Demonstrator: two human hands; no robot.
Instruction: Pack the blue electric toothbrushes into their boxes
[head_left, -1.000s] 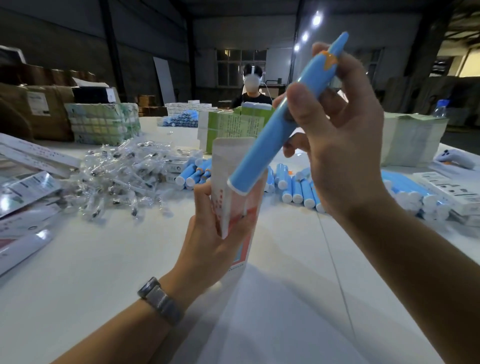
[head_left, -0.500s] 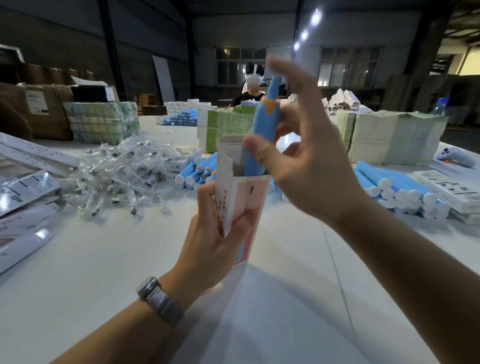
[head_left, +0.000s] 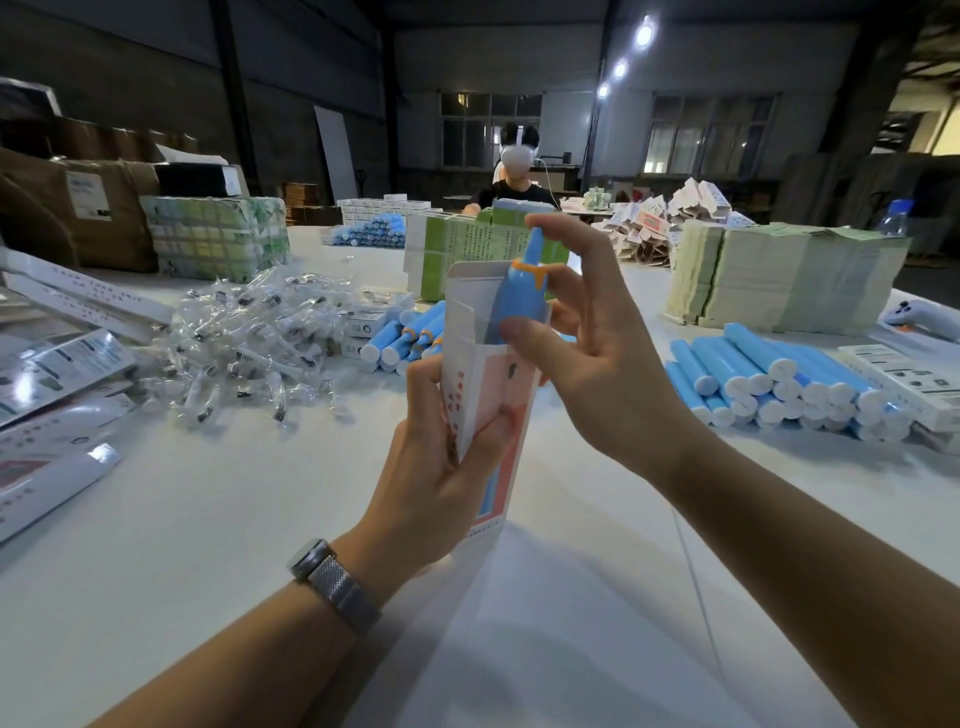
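A: Where was the blue toothbrush (head_left: 511, 306)?
B: Upright, lower body down inside the open top of the pink-and-white box (head_left: 488, 410). Orange collar and tapered tip stood above the rim.

A: Right hand (head_left: 592, 358)?
B: Pinching the brush. Thumb on the near side at the box mouth, index fingertip curled over the tip. Remaining fingers (head_left: 563, 291) loosely spread behind the brush.

A: Left hand (head_left: 441, 467)?
B: Curled round the box at mid-height, thumb on the front panel, fingers on the left side. Box held off the desk (head_left: 208, 519), tilted slightly. Watch (head_left: 335, 584) on that wrist.

A: Box edges?
B: Top flap stood up behind the brush, side flap folded out left. Couldn't tell how deep the brush sat.

A: Room around it?
B: Open desk below and in front of both hands. Stack of blue toothbrush handles (head_left: 774, 374) well off to the right, a smaller pile (head_left: 402, 340) just behind the box. Heap of clear-wrapped brush heads (head_left: 249, 338) left. Flat packaging (head_left: 52, 374) at the left edge. Green cartons (head_left: 462, 249) and stacked flat boxes (head_left: 779, 275) farther back. Another person (head_left: 514, 176) seated at the far end.
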